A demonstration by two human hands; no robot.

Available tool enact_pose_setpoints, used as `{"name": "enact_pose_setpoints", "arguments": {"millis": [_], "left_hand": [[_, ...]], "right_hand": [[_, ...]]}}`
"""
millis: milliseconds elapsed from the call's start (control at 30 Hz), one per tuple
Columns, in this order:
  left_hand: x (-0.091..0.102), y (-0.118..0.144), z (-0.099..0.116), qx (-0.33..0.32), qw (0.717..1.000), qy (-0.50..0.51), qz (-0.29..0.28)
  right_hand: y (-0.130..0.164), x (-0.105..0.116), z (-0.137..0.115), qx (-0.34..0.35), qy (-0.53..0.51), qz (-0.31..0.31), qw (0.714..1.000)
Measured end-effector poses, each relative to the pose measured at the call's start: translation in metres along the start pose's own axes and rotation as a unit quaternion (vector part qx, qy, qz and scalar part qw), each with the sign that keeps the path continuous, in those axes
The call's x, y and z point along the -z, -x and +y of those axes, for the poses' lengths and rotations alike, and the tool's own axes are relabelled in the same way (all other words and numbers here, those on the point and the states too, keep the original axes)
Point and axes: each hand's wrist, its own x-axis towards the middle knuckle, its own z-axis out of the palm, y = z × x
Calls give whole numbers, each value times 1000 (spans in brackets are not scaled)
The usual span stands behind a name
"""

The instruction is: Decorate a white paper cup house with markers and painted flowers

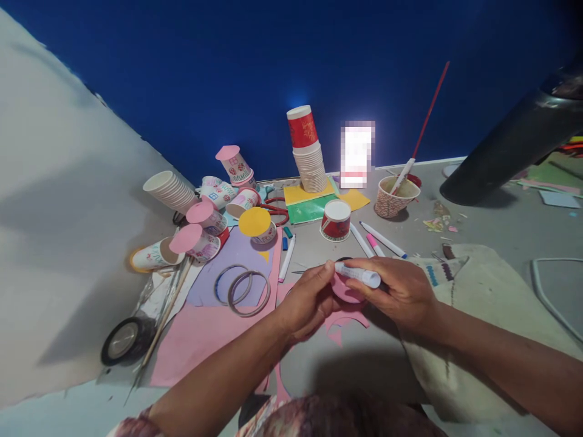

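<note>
Your right hand (pixel 401 291) was curled around a white marker (pixel 359 275), the barrel lying across your fingers and its end poking out past the knuckles toward the right. Your left hand (pixel 306 300) met it from the other side, thumb and forefinger pinched at the marker's left tip; whether they gripped a cap or the barrel itself could not be made out. Just under both sets of fingertips you held a pink paper circle (pixel 345 290), pressed between the hands and touching the marker from below. All of this sat low over the grey floor (pixel 492 224), directly above a pink paper offcut (pixel 339 321).

Left of your hands lay a large pink sheet (pixel 200 340) and a purple sheet (pixel 232 261) bearing two tape rings (pixel 248 294). Beyond your fingers stood a red paper cup (pixel 336 220), loose markers (pixel 382 240), a stack of cups (pixel 307 152) against the blue wall (pixel 228 73), and several decorated cups (pixel 214 212) capped with pink and yellow discs.
</note>
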Motion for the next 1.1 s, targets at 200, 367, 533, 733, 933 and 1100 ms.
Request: {"name": "enact_pose_setpoints", "arguments": {"millis": [200,367,533,733,933,1100], "left_hand": [[0,-1,2,19,1000,-17,4],[-2,-1,-1,26,1000,-7,2],[-4,-2,-3,59,998,-6,0],[-1,-2,-1,77,997,2,6],[-1,-3,6,74,993,86,8],[-3,-6,12,35,982,178,57]], "right_hand": [[0,-1,0,-36,-17,13,999],[0,-2,1,-145,-88,30,985],[-10,4,1,-320,-250,24,914],[-19,8,10,-396,-360,75,842],[-17,16,7,-347,-279,90,891],[-11,14,2,-176,-118,62,975]]}}
